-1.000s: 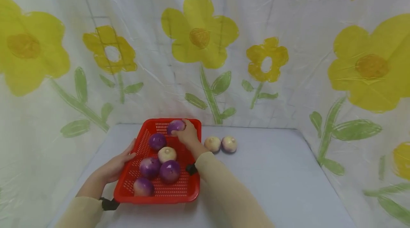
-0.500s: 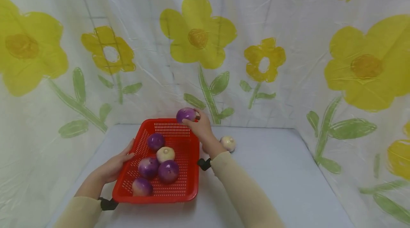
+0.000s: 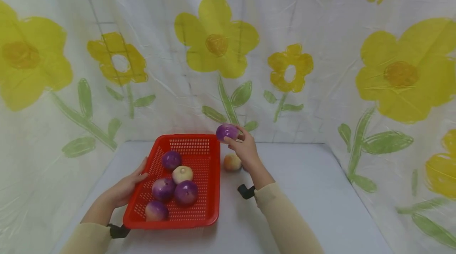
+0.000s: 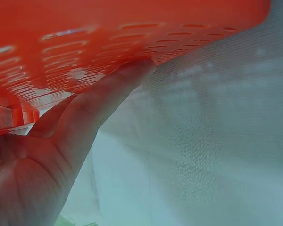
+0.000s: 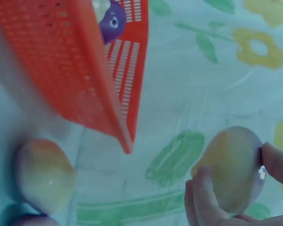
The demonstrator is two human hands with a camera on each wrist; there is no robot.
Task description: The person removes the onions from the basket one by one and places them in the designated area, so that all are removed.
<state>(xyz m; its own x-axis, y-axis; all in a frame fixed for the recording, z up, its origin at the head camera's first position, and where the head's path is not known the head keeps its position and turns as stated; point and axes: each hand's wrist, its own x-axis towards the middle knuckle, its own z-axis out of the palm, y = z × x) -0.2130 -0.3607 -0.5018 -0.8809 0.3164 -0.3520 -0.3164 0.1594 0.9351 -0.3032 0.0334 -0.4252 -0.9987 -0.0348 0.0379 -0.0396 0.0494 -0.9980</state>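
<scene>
My right hand [image 3: 246, 147] pinches a purple-and-cream turnip [image 3: 226, 132] between thumb and fingers, raised beside the basket's far right corner. Its pale underside shows in the right wrist view. The red plastic basket [image 3: 214, 190] has several turnips inside, mostly purple, such as this one [image 3: 186, 193], plus a cream one [image 3: 183, 174]. My left hand [image 3: 122, 190] touches the basket's left side. In the left wrist view, straight fingers [image 4: 104, 96] lie along its slotted outer wall. A pale turnip [image 3: 232, 162] sits on the table below my right hand; another beside it is mostly hidden.
A white table [image 3: 306, 194] extends to the right of the basket. Behind it hangs a white curtain [image 3: 156, 48] painted with yellow flowers and green leaves. Dark camera mounts [image 3: 246, 191] stick out from both wrists.
My right hand has lifted the purple turnip out of the basket's far end and carried it right, past the rim. The left hand stays at the basket's side.
</scene>
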